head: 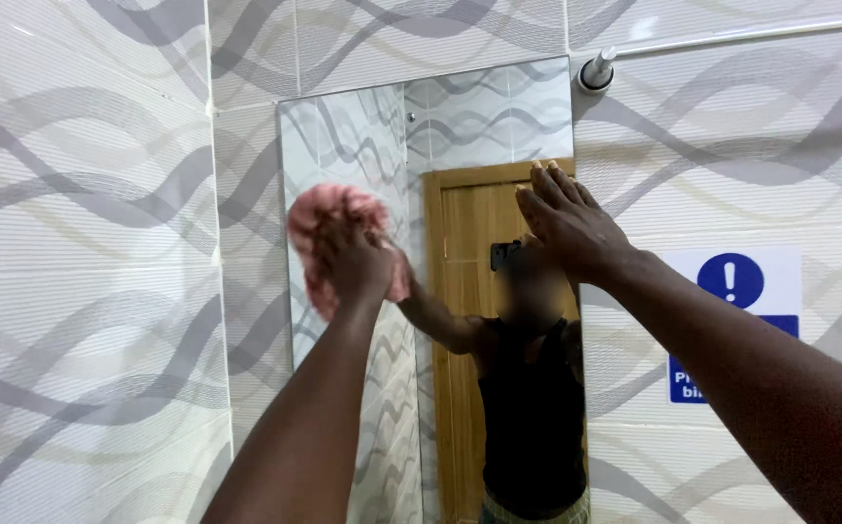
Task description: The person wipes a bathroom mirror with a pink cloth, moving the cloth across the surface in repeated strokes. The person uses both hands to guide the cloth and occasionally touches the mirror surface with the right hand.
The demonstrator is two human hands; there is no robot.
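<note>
Item 1, nearest: 2 bare forearms rising from the bottom edge of the view, the left from bottom centre-left, the right from the bottom right corner, both stretched up and forward to the wall.

Item 2: left hand (353, 260), back of the hand toward the camera, fingers clenched around a pink fluffy cleaning cloth (329, 209). Cloth is pressed flat against the glass in the upper left part of the mirror, close to its left edge; pink tufts show above, left of and below the fist.

Item 3: right hand (566, 223), released and holding nothing, fingers straight and together, pointing up, palm laid flat on the mirror's right edge near its upper right corner.

Item 4: tall rectangular frameless wall mirror (372, 126), fixed flush to the wall, lower end cut off by the view. Reflected in it: patterned tiles, a brown wooden door, a person in a dark sleeveless top.

Item 5: glossy white wall tiles with grey wave pattern (81, 291), covering the wall on both sides of the mirror.

Item 6: round chrome wall fitting with a thin white rail (596, 70), just beyond the mirror's upper right corner.

Item 7: blue-and-white rectangular notice sign (731, 320), right of the mirror, partly hidden by the right forearm.
</note>
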